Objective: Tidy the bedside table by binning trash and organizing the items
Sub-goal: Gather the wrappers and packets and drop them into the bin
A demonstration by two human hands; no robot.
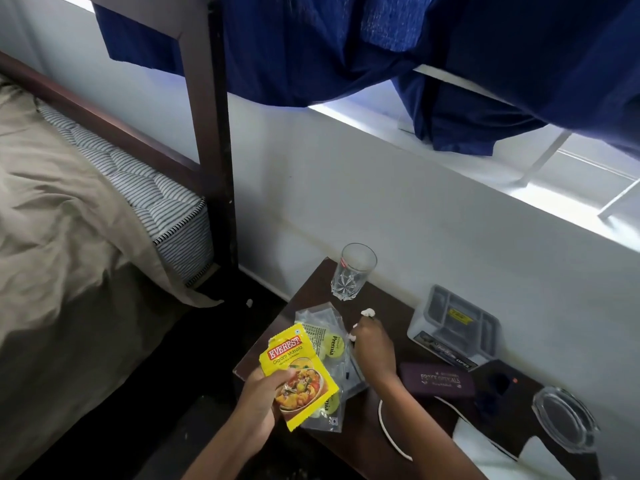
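The yellow spice packet [298, 372] is off the bench, over its near left edge. The left hand [258, 400] grips the packet's lower left side, with the thumb on the printed face and the fingers [282, 375] clamped on it. Clear plastic wrappers [323, 327] lie flat on the bench [388, 303] behind the packet, at its 1 o'clock. A pen [347, 362] lies on these wrappers.

The right hand [374, 348] is over the bench at 3 o'clock from the packet, just beside the wrappers. Its fingers are curled together and pinch a white paper scrap [367, 312] at the tips.

An upright drinking glass [353, 271] stands at 12 o'clock from the right hand, near the wall. A grey divided tray [453, 327] sits at 3 o'clock from the hand. A maroon glasses case [438, 379] lies at 5 o'clock from it, with a white cable [388, 431] nearer the camera. A glass ashtray [562, 419] rests at the bench's right end. The bed [69, 220] stands at 9 o'clock from the bench.
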